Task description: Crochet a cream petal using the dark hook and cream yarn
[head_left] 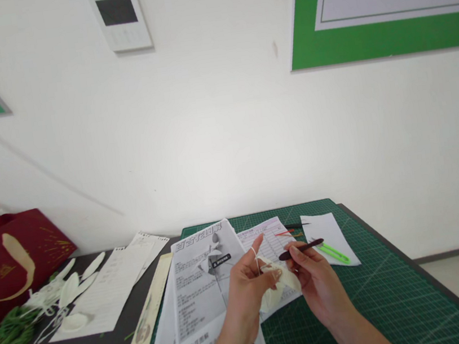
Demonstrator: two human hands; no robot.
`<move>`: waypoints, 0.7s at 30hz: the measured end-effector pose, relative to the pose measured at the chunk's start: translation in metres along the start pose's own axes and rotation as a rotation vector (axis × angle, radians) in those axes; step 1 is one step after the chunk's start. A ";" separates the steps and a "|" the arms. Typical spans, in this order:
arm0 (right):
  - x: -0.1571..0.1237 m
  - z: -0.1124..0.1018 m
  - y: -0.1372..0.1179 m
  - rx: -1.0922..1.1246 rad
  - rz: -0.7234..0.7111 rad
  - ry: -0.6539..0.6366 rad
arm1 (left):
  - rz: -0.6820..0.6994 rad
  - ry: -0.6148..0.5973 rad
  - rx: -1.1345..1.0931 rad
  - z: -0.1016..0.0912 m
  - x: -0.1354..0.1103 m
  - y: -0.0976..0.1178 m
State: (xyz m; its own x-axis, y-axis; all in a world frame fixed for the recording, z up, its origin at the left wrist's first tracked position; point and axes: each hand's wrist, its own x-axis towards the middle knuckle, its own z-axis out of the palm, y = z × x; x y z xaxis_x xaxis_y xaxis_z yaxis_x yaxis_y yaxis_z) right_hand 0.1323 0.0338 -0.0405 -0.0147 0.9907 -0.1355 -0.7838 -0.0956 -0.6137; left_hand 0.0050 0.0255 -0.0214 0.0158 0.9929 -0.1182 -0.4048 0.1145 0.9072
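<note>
My left hand (250, 277) pinches a cream-white crochet piece (285, 279), and a strand of white yarn loops round its raised index finger. In my right hand (315, 279) is a crochet hook with a dark brown handle (302, 249), held between thumb and fingers. Both hands meet at the crochet piece, which spans the gap between them; its lower part hangs below my left fingers. The hook's tip is hard to make out against the work. Under the hands lie a printed pattern sheet (201, 307) with a flower picture and a lined form (263, 232).
A green cutting mat (386, 286) covers the table. Bright green scissors or snips (335, 253) rest on white paper (342, 230) at right. On the left are a wooden ruler (151, 302), written sheets (109, 291), white crocheted petals (69, 288), green yarn (15, 330) and a red bag (29, 240).
</note>
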 end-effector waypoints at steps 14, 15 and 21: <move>0.000 0.000 0.000 -0.019 -0.022 -0.013 | -0.015 -0.014 -0.017 0.001 -0.002 0.002; 0.000 0.000 -0.001 -0.020 -0.028 -0.016 | -0.018 -0.019 -0.022 0.001 -0.003 0.003; -0.005 0.001 -0.003 -0.032 -0.061 -0.022 | -0.017 -0.081 -0.086 0.001 -0.005 0.000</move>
State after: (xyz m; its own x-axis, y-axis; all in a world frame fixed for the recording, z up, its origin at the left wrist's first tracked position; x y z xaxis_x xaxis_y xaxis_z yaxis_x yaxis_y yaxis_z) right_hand 0.1342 0.0294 -0.0369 0.0189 0.9966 -0.0803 -0.7633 -0.0375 -0.6450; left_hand 0.0059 0.0209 -0.0205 0.0952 0.9907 -0.0970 -0.4808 0.1311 0.8670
